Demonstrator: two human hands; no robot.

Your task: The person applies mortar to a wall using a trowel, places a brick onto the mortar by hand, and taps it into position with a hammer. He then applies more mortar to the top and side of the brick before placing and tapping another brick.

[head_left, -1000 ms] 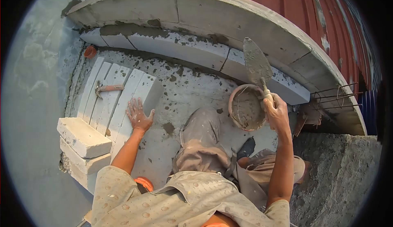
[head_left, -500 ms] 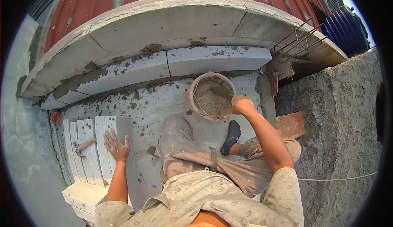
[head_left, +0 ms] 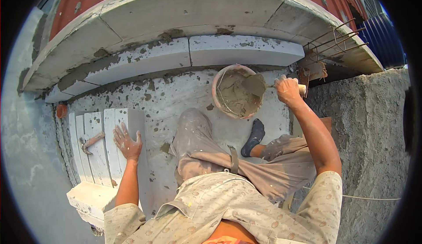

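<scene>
My right hand is wrapped round the wooden handle of a trowel, whose blade lies over the mortar at the right side of the bucket. Wet grey mortar fills much of the bucket. On the left, my left hand rests with its fingers spread on a row of upright white blocks. A hammer lies on the same blocks, to the left of that hand.
White blocks line the foot of the curved concrete wall. Rusty rebar sticks out at the right, near a blue tank. A rough wall stands at the right. My socked foot is below the bucket.
The trowel has come up and right, with my right hand now farther out beyond the bucket's rim. The view has shifted slightly. My left hand stays on the blocks.
</scene>
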